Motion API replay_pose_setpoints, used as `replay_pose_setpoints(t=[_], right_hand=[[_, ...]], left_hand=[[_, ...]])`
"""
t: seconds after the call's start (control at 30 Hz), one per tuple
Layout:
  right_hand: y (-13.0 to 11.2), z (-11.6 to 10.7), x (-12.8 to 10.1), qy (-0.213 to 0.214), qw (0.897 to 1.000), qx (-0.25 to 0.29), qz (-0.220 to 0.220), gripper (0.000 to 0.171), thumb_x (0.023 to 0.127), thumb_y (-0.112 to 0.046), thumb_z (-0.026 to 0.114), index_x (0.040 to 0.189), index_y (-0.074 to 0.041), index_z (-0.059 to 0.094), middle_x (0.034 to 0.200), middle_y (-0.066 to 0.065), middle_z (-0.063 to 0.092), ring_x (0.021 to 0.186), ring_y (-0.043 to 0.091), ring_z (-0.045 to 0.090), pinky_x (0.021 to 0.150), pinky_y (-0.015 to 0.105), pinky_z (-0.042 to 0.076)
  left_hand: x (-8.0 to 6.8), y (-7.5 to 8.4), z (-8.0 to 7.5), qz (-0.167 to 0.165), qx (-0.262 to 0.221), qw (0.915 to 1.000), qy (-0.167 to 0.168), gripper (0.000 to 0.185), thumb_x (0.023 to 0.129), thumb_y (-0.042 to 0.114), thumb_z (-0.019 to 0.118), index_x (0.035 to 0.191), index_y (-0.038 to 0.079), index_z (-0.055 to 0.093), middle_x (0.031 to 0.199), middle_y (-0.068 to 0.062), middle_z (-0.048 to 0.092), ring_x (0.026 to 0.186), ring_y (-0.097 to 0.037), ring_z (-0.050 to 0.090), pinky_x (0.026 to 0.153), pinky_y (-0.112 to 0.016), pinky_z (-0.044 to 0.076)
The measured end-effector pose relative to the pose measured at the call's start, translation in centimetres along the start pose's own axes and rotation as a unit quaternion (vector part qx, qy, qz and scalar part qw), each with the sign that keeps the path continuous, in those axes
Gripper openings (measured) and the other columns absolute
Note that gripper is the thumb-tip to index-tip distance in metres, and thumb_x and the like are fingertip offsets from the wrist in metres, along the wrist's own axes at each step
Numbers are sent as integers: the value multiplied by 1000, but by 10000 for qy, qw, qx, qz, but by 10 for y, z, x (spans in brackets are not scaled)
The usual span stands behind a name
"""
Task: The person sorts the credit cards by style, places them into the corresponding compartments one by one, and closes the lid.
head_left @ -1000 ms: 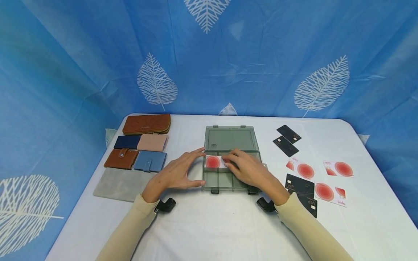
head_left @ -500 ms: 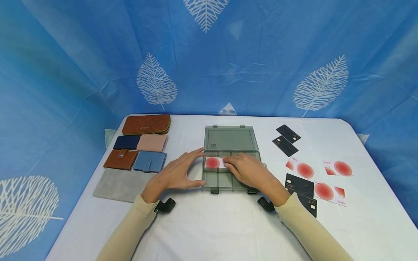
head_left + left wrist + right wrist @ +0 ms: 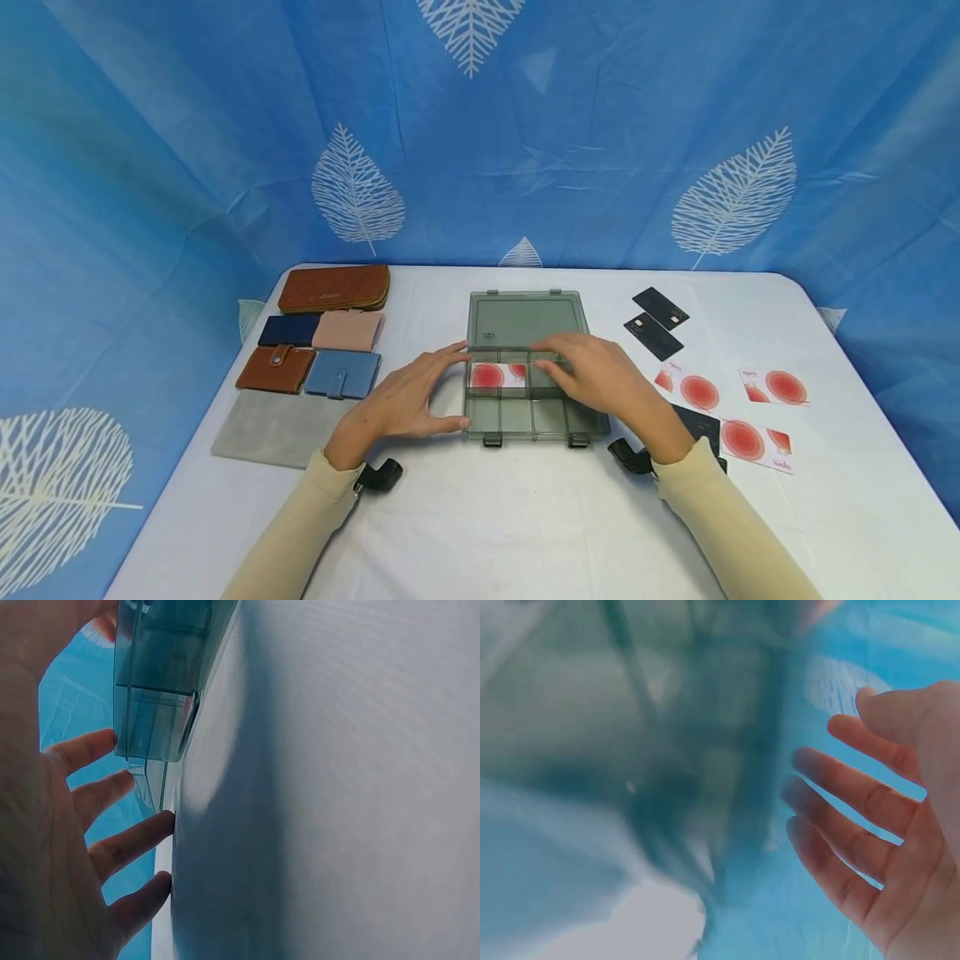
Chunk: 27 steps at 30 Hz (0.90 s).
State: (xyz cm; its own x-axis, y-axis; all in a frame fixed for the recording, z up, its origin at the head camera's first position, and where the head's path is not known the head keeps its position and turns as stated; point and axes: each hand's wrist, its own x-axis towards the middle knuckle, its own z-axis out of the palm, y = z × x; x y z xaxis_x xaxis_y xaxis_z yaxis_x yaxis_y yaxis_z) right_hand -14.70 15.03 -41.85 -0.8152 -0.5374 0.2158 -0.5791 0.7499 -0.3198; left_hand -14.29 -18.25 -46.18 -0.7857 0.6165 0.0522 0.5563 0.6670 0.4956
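Note:
A translucent green compartment box (image 3: pixel 551 419) sits mid-table, its lid (image 3: pixel 528 319) folded back flat. Inside, at the left of the back row, lies a white card with red circles (image 3: pixel 498 375). My left hand (image 3: pixel 405 397) stands at the box's left side, fingers and thumb spread; in the left wrist view a fingertip meets the box wall (image 3: pixel 157 727). Over the right part of the box is my right hand (image 3: pixel 603 377), fingers loosely extended and holding nothing. The right wrist view shows the same right hand (image 3: pixel 877 832) with its fingers apart, beside the blurred box.
Several wallets lie at the left, among them a brown zip wallet (image 3: pixel 333 287), a blue one (image 3: pixel 343 373) and a grey pouch (image 3: pixel 273 429). At the right are black cards (image 3: pixel 654 336) and red-and-white cards (image 3: pixel 776 387). The right forearm covers part of a black VIP card (image 3: pixel 701 423).
My right hand has let go of the red-and-white card and moved off to the right. The card now shows whole in the box. My left hand has stayed in place.

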Motion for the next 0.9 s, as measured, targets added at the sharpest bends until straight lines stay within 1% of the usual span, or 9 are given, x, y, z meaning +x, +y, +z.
replay_pose_setpoints(t=[0.13, 0.23, 0.27, 0.4, 0.6, 0.77, 0.9], right_hand=[[21, -14, -5, 252, 9993, 186, 185, 38, 103, -28, 77, 138, -13, 73, 129, 10, 75, 114, 32, 73, 83, 53, 60], [39, -21, -9, 358, 9981, 191, 454, 41, 101, -26, 79, 139, -12, 72, 128, 10, 74, 110, 32, 73, 75, 51, 58], [44, -23, -11, 375, 9976, 163, 560, 42, 101, -26, 79, 139, -12, 71, 128, 11, 74, 110, 33, 73, 75, 52, 58], [64, -30, -19, 319, 9940, 150, 1032, 44, 103, -27, 77, 143, -10, 69, 133, 14, 71, 115, 36, 70, 80, 57, 57], [89, -38, -28, 217, 9847, 240, 1710, 49, 105, -31, 73, 148, -10, 64, 137, 19, 69, 121, 41, 66, 90, 67, 53], [107, -39, -33, 96, 9767, 184, 2137, 53, 104, -30, 72, 151, -8, 60, 137, 23, 68, 125, 45, 63, 97, 72, 48], [120, -38, -38, -71, 9713, 136, 2372, 57, 103, -32, 72, 152, -7, 57, 135, 28, 66, 124, 48, 62, 97, 75, 46]], left_hand=[[0, 0, 1, 32, 14, 10000, 18, 99, 87, 65, 77, 167, 20, 39, 178, -1, 28, 158, -30, 37, 124, -62, 33], [1, 0, 1, 23, 46, 10000, 19, 99, 87, 65, 77, 167, 21, 39, 178, 0, 28, 159, -30, 37, 124, -62, 32], [1, 0, 1, 27, 58, 10000, 26, 98, 87, 66, 76, 166, 21, 40, 178, -1, 28, 159, -31, 37, 124, -63, 33], [1, 0, 2, 13, 96, 9999, 33, 98, 87, 66, 76, 166, 21, 41, 177, 0, 28, 159, -30, 37, 124, -62, 33], [1, 1, 2, 6, 95, 9999, 89, 97, 87, 65, 77, 165, 20, 43, 177, -1, 30, 158, -31, 38, 122, -63, 35], [1, 2, 3, -22, 95, 9999, 112, 96, 87, 66, 76, 165, 20, 43, 177, -1, 30, 158, -31, 38, 122, -64, 36], [2, 3, 2, 38, 110, 9998, 129, 95, 87, 64, 75, 164, 18, 43, 177, -3, 31, 157, -31, 40, 123, -63, 35]])
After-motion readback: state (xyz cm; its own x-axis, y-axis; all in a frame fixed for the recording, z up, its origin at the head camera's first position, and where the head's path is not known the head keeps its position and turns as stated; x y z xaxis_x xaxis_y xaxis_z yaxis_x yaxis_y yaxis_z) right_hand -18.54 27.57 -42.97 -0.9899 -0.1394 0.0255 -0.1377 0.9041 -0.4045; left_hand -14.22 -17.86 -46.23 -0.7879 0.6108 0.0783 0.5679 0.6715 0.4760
